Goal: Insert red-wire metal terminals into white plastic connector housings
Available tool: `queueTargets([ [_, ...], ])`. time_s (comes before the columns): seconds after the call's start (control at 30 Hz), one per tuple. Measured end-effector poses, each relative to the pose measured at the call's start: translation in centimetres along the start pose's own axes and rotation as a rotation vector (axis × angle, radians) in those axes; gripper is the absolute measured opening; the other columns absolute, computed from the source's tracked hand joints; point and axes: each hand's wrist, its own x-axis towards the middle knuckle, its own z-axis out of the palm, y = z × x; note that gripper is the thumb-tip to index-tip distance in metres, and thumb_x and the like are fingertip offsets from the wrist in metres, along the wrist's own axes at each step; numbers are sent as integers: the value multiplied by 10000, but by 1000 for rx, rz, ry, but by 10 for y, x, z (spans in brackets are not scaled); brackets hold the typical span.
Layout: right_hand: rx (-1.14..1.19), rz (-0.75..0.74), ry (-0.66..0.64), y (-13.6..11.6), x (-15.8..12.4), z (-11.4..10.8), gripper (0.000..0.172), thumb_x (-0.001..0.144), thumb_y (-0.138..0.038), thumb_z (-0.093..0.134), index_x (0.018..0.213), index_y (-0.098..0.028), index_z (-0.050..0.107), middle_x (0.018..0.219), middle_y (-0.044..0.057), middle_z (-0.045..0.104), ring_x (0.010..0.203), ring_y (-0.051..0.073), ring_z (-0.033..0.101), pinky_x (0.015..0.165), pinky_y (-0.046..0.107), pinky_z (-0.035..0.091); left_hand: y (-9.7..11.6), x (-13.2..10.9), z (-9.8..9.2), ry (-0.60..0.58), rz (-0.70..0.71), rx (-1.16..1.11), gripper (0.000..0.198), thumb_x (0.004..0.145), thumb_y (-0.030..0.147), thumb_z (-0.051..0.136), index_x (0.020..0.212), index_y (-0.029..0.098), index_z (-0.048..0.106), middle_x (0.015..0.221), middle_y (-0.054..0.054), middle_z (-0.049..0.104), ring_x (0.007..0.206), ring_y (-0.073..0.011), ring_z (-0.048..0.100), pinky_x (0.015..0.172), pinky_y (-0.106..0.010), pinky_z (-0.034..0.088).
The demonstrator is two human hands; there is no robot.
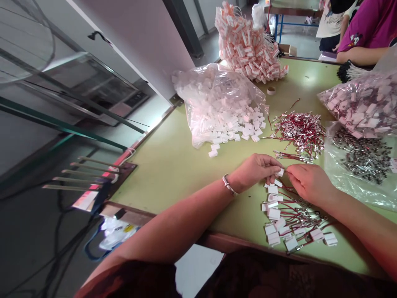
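Between the fingertips of my left hand [259, 169] is a small white connector housing [281, 172]. Close beside it my right hand [310, 183] is closed in a pinch at the housing's right side, on what looks like a thin wire lead; most of it is hidden by the fingers. Just below both hands lie several white housings [273, 214] with dark red wires [291, 211] running out to the right. Behind my right hand sits a heap of loose red wire leads with metal terminals [302, 130], and a few leads [293, 156] lie in a row before it.
A clear bag [214, 99] spills white housings at the back left. Behind it rises a pile of pinkish-white parts [248, 45]. A tape roll [271, 90], a bag of housings [369, 103] and dark metal parts [366, 155] lie rightward. Another person's sleeve [369, 31] shows across the table.
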Motion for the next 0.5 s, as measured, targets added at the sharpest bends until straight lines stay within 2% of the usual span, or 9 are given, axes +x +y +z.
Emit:
queueTargets([
  [0.1, 18, 1, -26, -1, -1, 3, 291, 907, -191, 366, 734, -155, 597, 605, 32, 590, 546, 139, 518, 539, 292, 335, 2, 0, -3, -28, 27, 121, 202, 805, 307, 630, 861, 116, 666, 511, 28, 566, 430, -67, 486, 442, -199, 396],
  [0.17, 74, 14, -35, -4, -1, 1, 297, 917, -217, 381, 733, -154, 605, 618, 32, 598, 554, 134, 517, 551, 291, 344, 7, 3, -9, 19, 152, 337, 225, 795, 338, 646, 873, 130, 676, 622, -8, 613, 524, -87, 525, 515, -223, 437],
  [0.2, 113, 23, -43, -6, -2, 0, 295, 921, -231, 393, 741, -155, 614, 636, 33, 608, 568, 132, 523, 563, 289, 353, 10, 5, -15, 110, 235, 477, 248, 789, 358, 655, 900, 138, 678, 703, -30, 634, 600, -105, 549, 572, -239, 458],
  [0.27, 211, 15, -82, -9, -2, -5, 273, 917, -264, 434, 760, -167, 636, 666, 27, 623, 589, 124, 530, 576, 279, 367, 13, 11, -28, 406, 348, 775, 325, 808, 404, 640, 1009, 149, 661, 873, -74, 639, 775, -158, 572, 696, -285, 477],
  [0.33, 310, -6, -131, -10, -1, -10, 257, 908, -295, 470, 761, -185, 650, 669, 14, 620, 592, 114, 524, 575, 264, 376, 13, 19, -41, 665, 294, 1018, 386, 859, 438, 567, 1110, 150, 624, 961, -105, 608, 879, -212, 565, 749, -334, 475],
  [0.37, 335, 0, -127, -8, 0, -11, 266, 910, -305, 471, 752, -191, 653, 664, 9, 614, 596, 111, 523, 580, 258, 381, 11, 23, -47, 717, 242, 1111, 384, 877, 441, 537, 1118, 154, 623, 978, -112, 593, 903, -231, 562, 754, -349, 474],
  [0.43, 258, 94, -38, 1, 4, -10, 277, 921, -309, 459, 773, -195, 664, 709, 18, 621, 630, 120, 532, 597, 262, 390, 6, 30, -55, 698, 179, 1243, 335, 886, 417, 527, 1077, 172, 652, 984, -112, 573, 928, -253, 558, 754, -360, 476],
  [0.5, 41, 240, 58, 13, 9, -4, 248, 919, -298, 468, 846, -195, 681, 821, 44, 640, 674, 144, 546, 590, 277, 382, 0, 35, -59, 638, 190, 1297, 269, 883, 360, 536, 1023, 181, 681, 969, -107, 568, 935, -255, 555, 768, -363, 480],
])
